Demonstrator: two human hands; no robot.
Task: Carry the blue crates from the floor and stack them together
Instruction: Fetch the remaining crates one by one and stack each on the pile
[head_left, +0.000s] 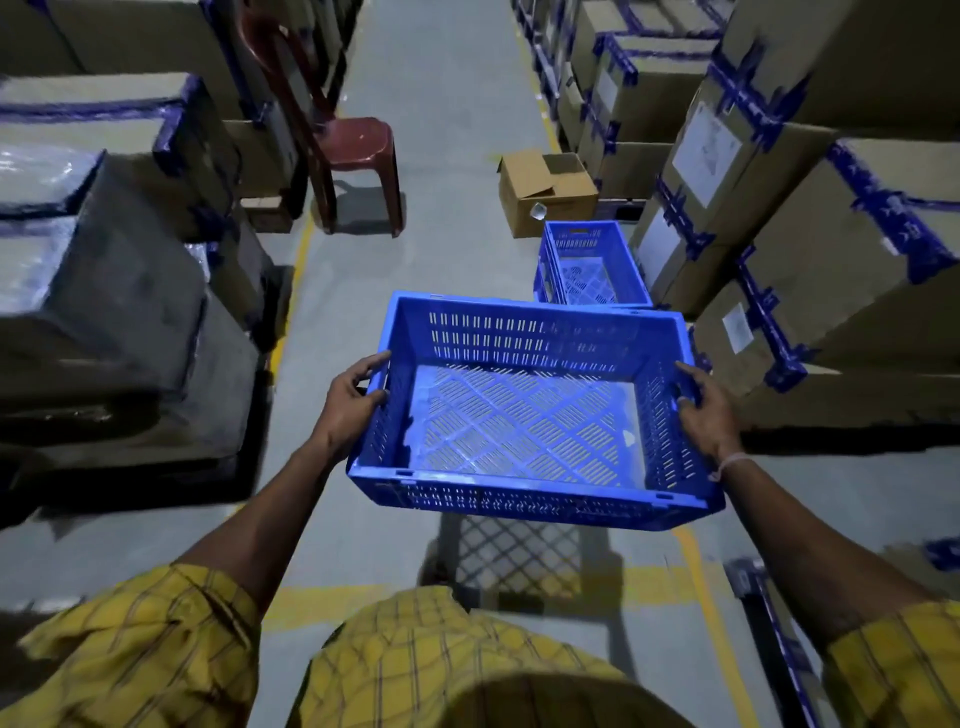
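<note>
I hold an empty blue slotted crate (524, 499) in the air in front of me, its shadow on the grey floor below. My left hand (352, 402) grips its left side wall, fingers curled over the rim. My right hand (709, 410) grips the right side wall the same way. A second blue crate (592, 262) stands on the floor farther ahead on the right, against the cartons; it looks empty and may be more than one crate nested.
An aisle of grey floor (452, 104) runs ahead between stacked cartons with blue tape on the left (104, 312) and right (831, 234). A red plastic chair (348, 150) stands left of the aisle. An open cardboard box (545, 189) lies behind the far crate.
</note>
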